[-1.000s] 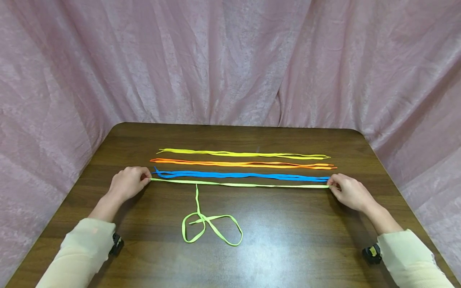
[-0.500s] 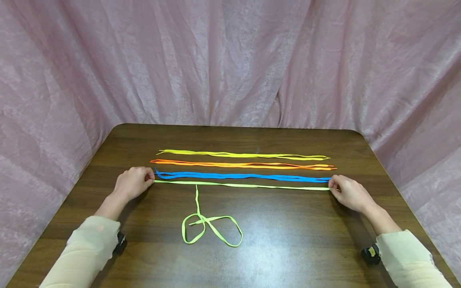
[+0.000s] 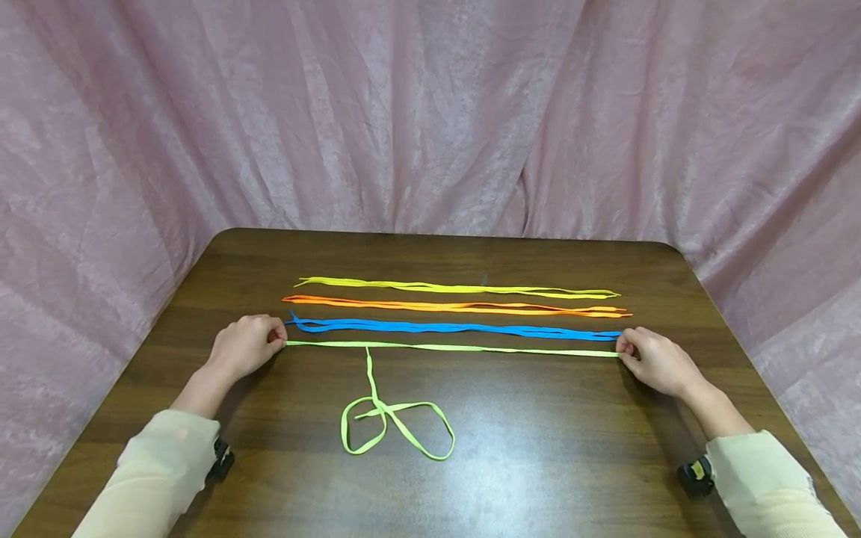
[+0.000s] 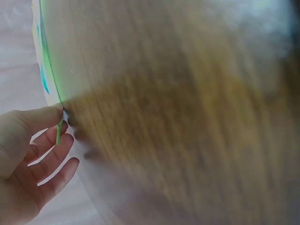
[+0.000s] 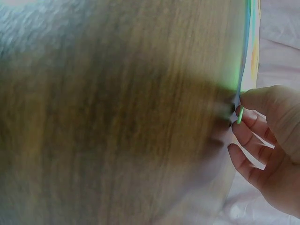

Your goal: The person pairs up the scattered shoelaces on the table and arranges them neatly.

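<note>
In the head view a light green shoelace (image 3: 437, 347) stretches straight from side to side across the table. My left hand (image 3: 249, 342) pinches its left end between thumb and finger, and a short tip (image 4: 58, 135) pokes out below the thumb in the left wrist view. At the other end my right hand (image 3: 655, 360) pinches it the same way, with a short green tip (image 5: 240, 115) showing in the right wrist view. A looped length of green lace (image 3: 403, 407) lies on the table nearer me. Whether it joins the stretched one I cannot tell.
Just beyond the green lace lies a doubled blue shoelace (image 3: 430, 327). Behind it are an orange shoelace (image 3: 430, 305) and a yellow shoelace (image 3: 444, 288), roughly parallel. The brown wooden table (image 3: 572, 448) ends at a pink curtain (image 3: 430, 112).
The stretched green lace has shifted slightly toward me, away from the blue lace. My left hand has moved a little to the right; my right hand has barely moved.
</note>
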The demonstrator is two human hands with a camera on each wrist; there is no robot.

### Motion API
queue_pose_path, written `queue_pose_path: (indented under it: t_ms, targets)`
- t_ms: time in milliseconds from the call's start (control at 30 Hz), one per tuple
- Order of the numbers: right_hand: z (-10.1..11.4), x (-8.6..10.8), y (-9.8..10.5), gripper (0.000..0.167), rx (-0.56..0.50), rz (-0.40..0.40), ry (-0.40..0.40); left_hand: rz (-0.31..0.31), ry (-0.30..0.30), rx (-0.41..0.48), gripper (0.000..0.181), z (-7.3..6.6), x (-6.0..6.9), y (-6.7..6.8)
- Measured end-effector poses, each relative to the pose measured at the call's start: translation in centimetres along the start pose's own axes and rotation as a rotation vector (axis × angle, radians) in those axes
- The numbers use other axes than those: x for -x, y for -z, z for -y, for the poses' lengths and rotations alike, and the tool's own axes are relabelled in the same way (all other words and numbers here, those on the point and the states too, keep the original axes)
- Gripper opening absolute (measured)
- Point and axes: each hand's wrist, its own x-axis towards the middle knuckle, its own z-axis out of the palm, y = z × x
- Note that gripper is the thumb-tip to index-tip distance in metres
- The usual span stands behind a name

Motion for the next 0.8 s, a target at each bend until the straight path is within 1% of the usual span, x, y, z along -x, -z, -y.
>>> queue_pose_path:
  t_ms: [267, 500, 800]
  targets:
    - [-0.09, 0.0, 0.04, 0.02, 0.001, -0.002, 0.008, 0.001, -0.018, 0.002, 0.011, -0.05, 0.02, 0.09]
    - [0.1, -0.2, -0.05, 0.021, -0.013, 0.012, -0.005, -0.007, -0.036, 0.016, 0.011, -0.23, -0.09, 0.0]
    - [0.3, -0.29, 0.14, 0.02, -0.008, 0.03, -0.003, 0.004, -0.035, 0.025, 0.007, -0.49, -0.09, 0.28]
